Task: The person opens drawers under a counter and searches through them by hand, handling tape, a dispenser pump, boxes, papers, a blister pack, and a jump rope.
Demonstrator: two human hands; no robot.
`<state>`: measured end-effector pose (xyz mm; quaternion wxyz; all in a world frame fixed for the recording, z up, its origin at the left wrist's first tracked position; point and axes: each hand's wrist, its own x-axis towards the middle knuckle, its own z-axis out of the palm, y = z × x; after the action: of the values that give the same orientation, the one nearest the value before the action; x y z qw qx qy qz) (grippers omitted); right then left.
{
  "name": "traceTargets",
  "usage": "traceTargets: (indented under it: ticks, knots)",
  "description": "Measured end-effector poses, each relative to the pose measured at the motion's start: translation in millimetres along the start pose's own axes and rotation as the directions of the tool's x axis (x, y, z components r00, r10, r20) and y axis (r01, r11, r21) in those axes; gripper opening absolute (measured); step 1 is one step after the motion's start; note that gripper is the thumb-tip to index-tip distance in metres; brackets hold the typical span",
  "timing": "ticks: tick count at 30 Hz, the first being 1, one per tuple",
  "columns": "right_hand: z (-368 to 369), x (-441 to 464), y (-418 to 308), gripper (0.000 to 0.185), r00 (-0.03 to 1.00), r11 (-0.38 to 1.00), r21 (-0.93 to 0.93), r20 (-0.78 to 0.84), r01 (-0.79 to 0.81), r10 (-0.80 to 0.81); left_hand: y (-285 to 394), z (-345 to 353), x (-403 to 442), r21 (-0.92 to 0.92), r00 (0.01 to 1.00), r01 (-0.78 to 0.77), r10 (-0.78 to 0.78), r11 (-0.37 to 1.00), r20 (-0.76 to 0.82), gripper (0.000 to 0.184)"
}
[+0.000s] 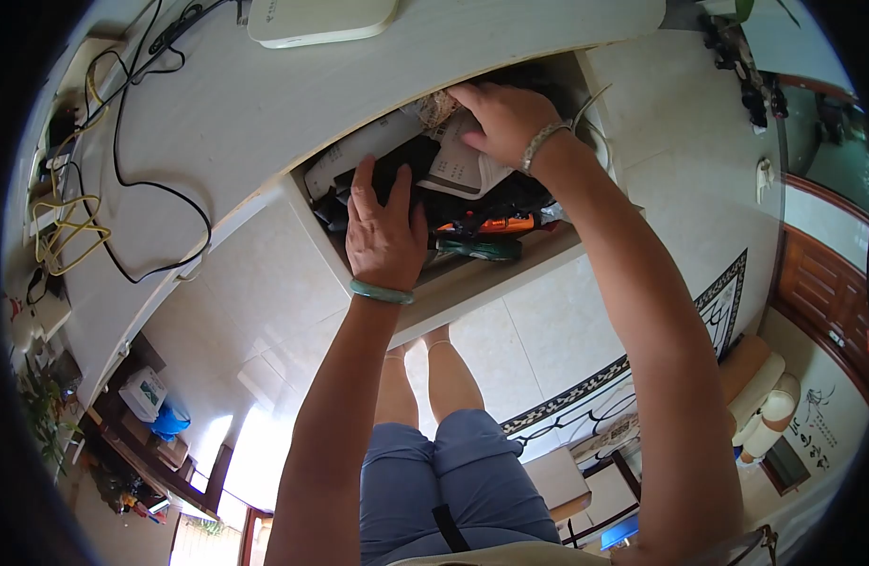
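My left hand [385, 231] lies over the left part of an open drawer [444, 307], its fingers spread on a black item [387, 168]. Deeper in, my right hand [512, 121] reaches toward the drawer's back right, thumb and index finger apart; its other fingertips are partly hidden. Close to that thumb is a white printed box or card [460, 165]. A crinkled brownish packet [435, 108] sits by the index fingertip. In front lie an orange tool-like object [506, 224] and a dark green object [482, 248]. A long pale grey-white item [364, 148] is behind my left fingers.
The grey-white tabletop [265, 104] overhangs the drawer's back. It carries a white router-like box [321, 21] and black cables [118, 170], with a yellow cable [71, 222] at the far left. A white cord [590, 108] hangs at the drawer's right side. Tiled floor [510, 330] lies below.
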<state>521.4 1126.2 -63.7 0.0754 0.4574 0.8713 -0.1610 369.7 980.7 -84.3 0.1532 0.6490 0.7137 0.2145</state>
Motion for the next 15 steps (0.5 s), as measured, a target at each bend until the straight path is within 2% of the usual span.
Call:
traceTargets:
  ticks: [4, 6, 7, 9, 13, 15]
  knots:
    - [26.7, 11.8, -3.5, 0.036, 0.995, 0.991, 0.131, -0.089, -0.032, 0.043, -1.8, 2.6, -7.4, -0.001, 0.999, 0.033, -0.033, 0.999, 0.027, 0.048]
    - [37.9, 9.7, 0.9, 0.022, 0.971, 0.977, 0.212, -0.227, -0.018, 0.068, -3.4, 5.0, -9.3, -0.006, 1.0, 0.021, -0.021, 1.0, -0.003, 0.048]
    - [42.4, 7.9, 4.5, 0.022, 0.972, 0.977, 0.213, -0.227, -0.014, 0.064, -4.5, 5.5, -10.1, -0.01, 0.999, 0.004, -0.005, 1.0, -0.032, 0.048]
    - [41.6, 3.9, 5.3, 0.015, 0.962, 0.985, 0.148, -0.268, 0.092, -0.05, -6.1, 3.9, -11.8, -0.011, 1.0, 0.008, -0.008, 1.0, -0.007, 0.049]
    - [36.1, -5.0, 1.0, 0.009, 0.914, 0.991, 0.017, -0.388, 0.132, -0.115, -5.1, -1.6, -12.1, -0.033, 1.0, 0.005, -0.004, 0.999, 0.03, 0.048]
    - [30.3, -9.9, -1.7, 0.008, 0.899, 0.987, 0.04, -0.42, 0.152, -0.122, -5.7, -6.6, -11.1, -0.051, 0.999, 0.006, -0.004, 0.999, 0.04, 0.048]
